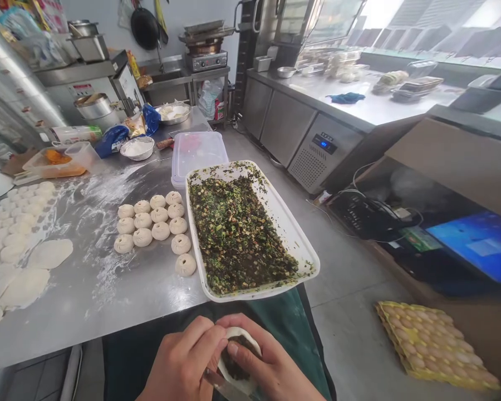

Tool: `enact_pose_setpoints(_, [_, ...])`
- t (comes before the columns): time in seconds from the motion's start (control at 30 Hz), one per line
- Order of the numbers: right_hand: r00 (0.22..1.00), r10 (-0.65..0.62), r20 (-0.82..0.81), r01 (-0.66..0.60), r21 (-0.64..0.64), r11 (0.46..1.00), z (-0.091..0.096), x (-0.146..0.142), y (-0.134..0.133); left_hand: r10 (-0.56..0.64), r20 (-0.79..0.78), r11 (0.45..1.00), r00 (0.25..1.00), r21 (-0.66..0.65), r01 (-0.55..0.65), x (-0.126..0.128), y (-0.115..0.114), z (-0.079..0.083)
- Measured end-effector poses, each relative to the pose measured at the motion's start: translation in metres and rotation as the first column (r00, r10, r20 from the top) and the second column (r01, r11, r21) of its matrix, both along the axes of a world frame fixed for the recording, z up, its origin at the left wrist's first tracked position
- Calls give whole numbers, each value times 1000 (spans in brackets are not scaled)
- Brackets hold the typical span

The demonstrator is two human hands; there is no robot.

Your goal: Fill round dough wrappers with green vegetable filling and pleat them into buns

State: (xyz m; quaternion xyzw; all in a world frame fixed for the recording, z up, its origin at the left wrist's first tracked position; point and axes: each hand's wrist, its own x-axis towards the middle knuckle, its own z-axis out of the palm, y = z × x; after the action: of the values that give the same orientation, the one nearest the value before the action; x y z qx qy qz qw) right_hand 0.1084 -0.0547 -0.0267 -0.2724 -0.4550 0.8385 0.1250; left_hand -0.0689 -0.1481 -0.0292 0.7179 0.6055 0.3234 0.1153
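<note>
A round dough wrapper (250, 341) with dark green filling lies between my two hands, low in the middle of the view. My right hand (273, 362) cups the wrapper from the right, its thumb over the filling. Closed fingers of my left hand (187, 356) pinch the wrapper's left edge. A flat metal utensil (227, 387) sticks out below the left fingers; its other end is hidden. Just beyond my hands is a white tub (292, 245) of chopped green filling (237, 234). Several pleated buns (161, 230) stand in rows left of the tub.
Flattened dough rounds (27, 287) and small dough pieces (20, 217) lie on the floured steel table (96, 312) at left. A plastic lid (198, 156) and a flour bowl (137, 148) sit behind. Egg trays (434, 345) are low at right.
</note>
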Motion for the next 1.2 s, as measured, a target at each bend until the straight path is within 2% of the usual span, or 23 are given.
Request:
enact_pose_setpoints(0.1, [998,-18,58,17,15,1000,0,-3,-1,0,-17,998,1000,-71,-1,1,-1,1])
enact_pose_setpoints(0.17, [996,-30,86,25,62,998,0,-5,-2,-36,-86,995,996,-92,28,1,-2,2])
enact_pose_setpoints(0.27, [993,0,121,-17,137,990,2,-5,-3,-79,-182,996,980,-64,68,0,-3,2])
enact_pose_setpoints(0.37, [983,34,179,-62,153,986,5,-5,-3,-42,-177,998,983,-48,34,2,-3,3])
enact_pose_setpoints(0.53, [975,-4,222,-78,363,929,7,-7,-1,-90,-224,995,970,-69,76,5,1,5])
enact_pose_setpoints(0.7, [949,56,310,-161,324,932,12,-8,5,-76,-204,997,976,-31,71,6,2,8])
enact_pose_setpoints(0.83, [942,50,333,-199,430,880,14,-8,6,-111,-258,994,960,-44,103,6,2,9])
enact_pose_setpoints(0.97, [922,118,369,-257,354,899,17,-8,7,-82,-227,997,971,-30,77,8,1,9])
enact_pose_setpoints(1.1, [904,136,405,-321,435,841,21,-2,13,-119,-271,993,955,-17,118,6,2,9])
enact_pose_setpoints(1.13, [911,147,384,-315,422,850,21,0,15,-123,-255,992,959,-36,117,4,2,9])
enact_pose_setpoints(1.2, [948,162,275,-249,322,913,20,5,17,-86,-186,995,979,-68,74,0,3,9])
